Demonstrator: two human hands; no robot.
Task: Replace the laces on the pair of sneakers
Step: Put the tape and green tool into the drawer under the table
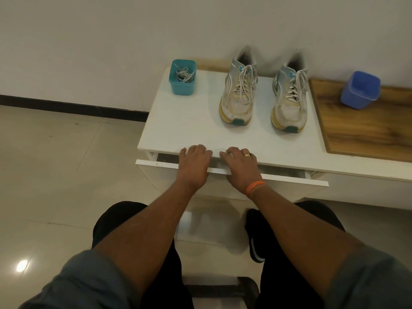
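Note:
Two worn white and grey sneakers stand side by side on the white cabinet top (182,130), toes toward me, both laced with pale laces: the left sneaker (238,97) and the right sneaker (289,99). A teal cup (182,77) at the back left holds a bundle of pale laces (184,74). My left hand (194,162) and my right hand (239,166) rest next to each other on the front edge of the top, fingers bent over the edge. Neither hand holds anything.
A drawer (289,176) under the top stands slightly pulled out. A blue cup (360,90) sits on the wooden surface (367,130) to the right. A wall runs behind the cabinet. Tiled floor lies to the left, and my knees are below.

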